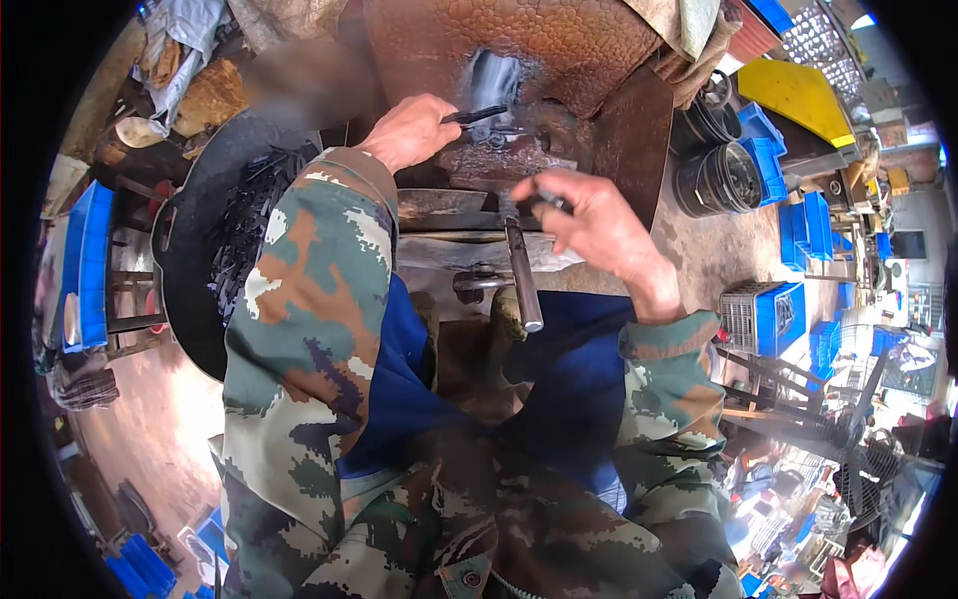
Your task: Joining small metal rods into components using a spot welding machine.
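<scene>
My left hand [407, 132] reaches forward and pinches a thin dark metal strip [477, 115]. The strip's far end lies over the worn metal work area of a machine, just below a bright bluish-white lit patch [496, 78]. Nearer to me, my right hand [597, 222] is closed, with a small dark piece [551, 201] between thumb and fingers; its exact kind cannot be made out. Beside the right fingers, a steel rod-shaped handle [521, 275] slants down toward me from the machine.
To the left, a large black basin [190, 250] holds many dark strips. A brown, scaly-looking metal guard [429, 50] rises behind the work area. Black buckets [720, 180], blue crates [783, 317] and a fan [848, 429] stand on the right.
</scene>
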{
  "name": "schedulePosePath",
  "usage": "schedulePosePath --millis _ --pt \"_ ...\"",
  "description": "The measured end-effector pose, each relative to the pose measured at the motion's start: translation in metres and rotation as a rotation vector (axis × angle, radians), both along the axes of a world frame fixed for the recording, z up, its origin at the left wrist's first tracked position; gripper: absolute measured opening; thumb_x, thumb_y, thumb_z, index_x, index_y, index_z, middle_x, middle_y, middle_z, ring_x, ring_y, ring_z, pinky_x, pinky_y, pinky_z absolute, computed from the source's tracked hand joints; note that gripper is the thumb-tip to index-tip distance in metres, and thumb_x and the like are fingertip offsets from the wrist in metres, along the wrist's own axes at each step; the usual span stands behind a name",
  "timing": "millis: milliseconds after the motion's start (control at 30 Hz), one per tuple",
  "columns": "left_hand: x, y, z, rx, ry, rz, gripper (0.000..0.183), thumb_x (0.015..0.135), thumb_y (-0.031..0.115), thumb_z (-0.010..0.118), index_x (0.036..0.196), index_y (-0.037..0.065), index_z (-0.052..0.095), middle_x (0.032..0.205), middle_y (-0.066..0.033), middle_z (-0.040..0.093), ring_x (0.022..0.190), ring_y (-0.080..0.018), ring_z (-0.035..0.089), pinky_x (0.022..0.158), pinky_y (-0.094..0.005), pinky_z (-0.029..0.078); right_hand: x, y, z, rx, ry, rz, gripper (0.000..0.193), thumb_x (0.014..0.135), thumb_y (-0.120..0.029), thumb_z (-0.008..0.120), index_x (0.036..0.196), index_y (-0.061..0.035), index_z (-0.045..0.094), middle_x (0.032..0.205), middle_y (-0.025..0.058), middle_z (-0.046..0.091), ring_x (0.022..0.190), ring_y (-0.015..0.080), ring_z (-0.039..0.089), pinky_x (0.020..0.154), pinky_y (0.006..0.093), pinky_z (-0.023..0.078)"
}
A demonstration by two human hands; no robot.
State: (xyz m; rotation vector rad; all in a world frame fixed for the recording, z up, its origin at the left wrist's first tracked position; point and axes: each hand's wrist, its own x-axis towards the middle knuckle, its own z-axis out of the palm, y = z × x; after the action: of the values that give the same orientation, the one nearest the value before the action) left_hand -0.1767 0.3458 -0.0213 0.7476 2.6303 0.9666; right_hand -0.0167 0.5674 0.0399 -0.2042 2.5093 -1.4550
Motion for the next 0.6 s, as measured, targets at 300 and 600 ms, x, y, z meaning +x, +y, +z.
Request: schedulePosePath --millis 300,600 --pt "0.005 0.017 0.028 0.238 -0.025 0.092 0.027 0.095 0.026 0.062 0.102 0.002 0.07 0.081 -0.0049 0.07 0.069 -0.0163 0.06 0.065 -0.0328 0.047 -0.043 -0.006 0.002 -0.368 0.017 -0.467 0.028 0.098 -0.017 0.059 0.12 0.0017 0.06 0.106 0.013 0.069 0.057 0.0049 0.051 0.053 0.0275 0.055" --pt "0.045 0.026 0.061 0.73 -0.53 0.031 0.026 0.096 0.029 0.062 0.098 0.004 0.07 0.079 0.0006 0.067 0.053 -0.0024 0.037 0.049 -0.0207 0.03 -0.055 -0.028 -0.001 -0.757 0.102 -0.474 0.021 0.097 -0.016 0.063 0.113 -0.0022 0.062 0.093 0.0054 0.066 0.053 0.0048 0.041 0.052 0.0282 0.048"
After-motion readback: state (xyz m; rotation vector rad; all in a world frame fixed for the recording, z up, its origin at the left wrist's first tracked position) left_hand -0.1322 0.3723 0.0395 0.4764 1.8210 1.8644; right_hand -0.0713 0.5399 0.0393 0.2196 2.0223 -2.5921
